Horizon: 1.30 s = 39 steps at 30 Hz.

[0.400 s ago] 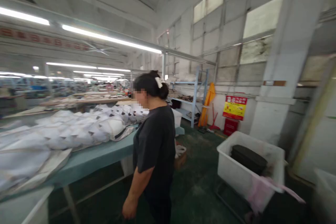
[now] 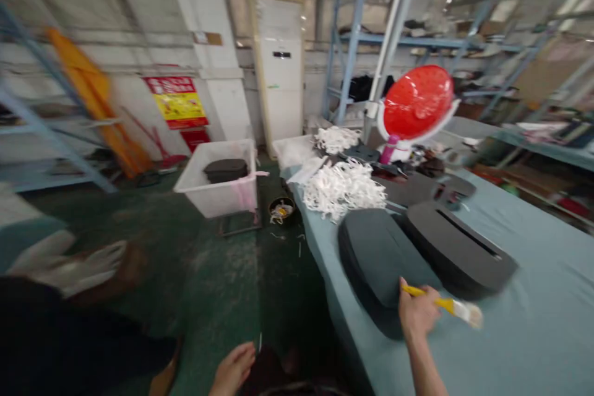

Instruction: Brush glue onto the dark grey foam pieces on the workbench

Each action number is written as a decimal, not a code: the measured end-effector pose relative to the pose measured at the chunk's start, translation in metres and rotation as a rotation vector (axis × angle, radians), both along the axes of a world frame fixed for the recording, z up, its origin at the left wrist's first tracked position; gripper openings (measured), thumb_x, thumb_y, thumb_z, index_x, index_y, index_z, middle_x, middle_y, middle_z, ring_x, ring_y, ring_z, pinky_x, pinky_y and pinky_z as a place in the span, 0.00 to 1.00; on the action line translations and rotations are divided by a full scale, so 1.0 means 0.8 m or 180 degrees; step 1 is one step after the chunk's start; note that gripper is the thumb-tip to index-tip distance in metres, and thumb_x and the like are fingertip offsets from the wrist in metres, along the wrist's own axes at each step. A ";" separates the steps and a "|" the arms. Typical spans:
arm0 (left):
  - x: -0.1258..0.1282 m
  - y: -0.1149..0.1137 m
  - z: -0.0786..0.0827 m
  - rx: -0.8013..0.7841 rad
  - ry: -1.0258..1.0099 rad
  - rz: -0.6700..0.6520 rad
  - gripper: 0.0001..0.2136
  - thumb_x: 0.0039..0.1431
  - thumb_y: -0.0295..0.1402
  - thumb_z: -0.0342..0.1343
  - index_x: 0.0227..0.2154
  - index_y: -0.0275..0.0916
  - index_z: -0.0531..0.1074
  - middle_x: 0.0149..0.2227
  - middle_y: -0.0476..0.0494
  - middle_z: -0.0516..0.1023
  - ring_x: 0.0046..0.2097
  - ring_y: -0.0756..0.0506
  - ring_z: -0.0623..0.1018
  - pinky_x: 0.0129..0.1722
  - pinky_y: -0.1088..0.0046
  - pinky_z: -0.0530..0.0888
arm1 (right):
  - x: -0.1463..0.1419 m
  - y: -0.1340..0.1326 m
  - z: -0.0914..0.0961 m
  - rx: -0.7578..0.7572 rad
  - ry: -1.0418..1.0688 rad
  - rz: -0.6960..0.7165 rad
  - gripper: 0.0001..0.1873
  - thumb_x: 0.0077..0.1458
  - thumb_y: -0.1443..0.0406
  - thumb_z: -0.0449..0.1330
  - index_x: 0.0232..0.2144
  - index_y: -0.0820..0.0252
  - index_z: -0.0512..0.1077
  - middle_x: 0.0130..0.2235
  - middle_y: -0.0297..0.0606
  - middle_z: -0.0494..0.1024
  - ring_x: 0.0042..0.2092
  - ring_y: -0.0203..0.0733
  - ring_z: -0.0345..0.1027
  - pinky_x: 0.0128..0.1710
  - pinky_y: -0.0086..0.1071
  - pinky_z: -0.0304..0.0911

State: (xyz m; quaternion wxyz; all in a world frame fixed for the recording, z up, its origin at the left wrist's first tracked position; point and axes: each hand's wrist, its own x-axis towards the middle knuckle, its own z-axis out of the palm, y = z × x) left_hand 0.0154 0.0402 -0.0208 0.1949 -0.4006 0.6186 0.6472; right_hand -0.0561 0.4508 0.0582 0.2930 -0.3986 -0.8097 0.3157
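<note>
Workshop walls of pale grey stand behind, with a white door and a red and yellow sign on them, and blue metal shelves reach up at the back. On the green floor there is a white plastic bin with something dark inside.

A long table with a light blue cover runs along the right side. The person's right hand is closed around the yellow handle of a small brush. The brush lies almost level, its long axis going from left to right and a little downward; the pale bristles point to the right, away from the hand, and they are above the blue cover. I cannot tell if the bristles touch it.

The hand is just over the near edge of a stack of dark grey foam pieces. A second dark stack with a long slot lies beside it to the right, close but apart. Behind them is a heap of white strips, and further back a red round fan on a white base.

The left hand hangs low over the floor, well apart from the table, with fingers loosely bent and holding nothing.

At the left edge another person's dark sleeve shows, blurred.
</note>
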 end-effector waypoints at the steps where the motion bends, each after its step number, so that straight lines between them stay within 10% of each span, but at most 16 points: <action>1: 0.001 0.011 -0.004 0.0023 -0.0066 -0.0071 0.18 0.33 0.33 0.66 0.32 0.37 0.73 0.35 0.40 0.79 0.45 0.39 0.77 0.41 0.69 0.74 | 0.023 0.021 -0.010 -0.0006 -0.0095 -0.0301 0.23 0.53 0.52 0.58 0.45 0.61 0.64 0.39 0.44 0.69 0.39 0.47 0.64 0.37 0.41 0.63; 16: 0.055 0.112 -0.010 0.0112 -0.0257 -0.0654 0.11 0.43 0.29 0.61 0.33 0.38 0.72 0.38 0.40 0.80 0.50 0.39 0.74 0.54 0.64 0.68 | 0.087 0.098 -0.043 -0.0425 0.0469 -0.0695 0.16 0.44 0.61 0.55 0.36 0.57 0.56 0.32 0.34 0.61 0.33 0.41 0.57 0.37 0.33 0.54; 24: 0.041 0.194 -0.040 -0.0311 -0.0095 -0.1599 0.16 0.39 0.33 0.64 0.35 0.36 0.73 0.37 0.39 0.79 0.43 0.41 0.78 0.43 0.67 0.74 | 0.273 0.162 -0.071 -0.0010 0.0079 -0.0805 0.15 0.44 0.60 0.53 0.36 0.57 0.57 0.36 0.39 0.63 0.38 0.46 0.59 0.40 0.37 0.56; 32: 0.031 0.310 -0.006 -0.0807 0.0848 -0.3315 0.21 0.42 0.47 0.57 0.35 0.36 0.71 0.36 0.39 0.78 0.40 0.40 0.77 0.41 0.66 0.72 | 0.499 0.209 -0.108 0.0019 -0.0540 -0.1255 0.17 0.42 0.57 0.53 0.36 0.56 0.58 0.36 0.41 0.64 0.36 0.49 0.60 0.38 0.42 0.58; 39: 0.057 0.389 0.045 -0.2811 0.2042 -0.4522 0.14 0.57 0.45 0.45 0.29 0.42 0.69 0.28 0.45 0.75 0.32 0.44 0.75 0.34 0.71 0.66 | 0.525 0.211 -0.090 -0.0404 -0.0494 -0.1569 0.18 0.43 0.52 0.54 0.34 0.54 0.57 0.32 0.35 0.65 0.30 0.45 0.61 0.33 0.39 0.59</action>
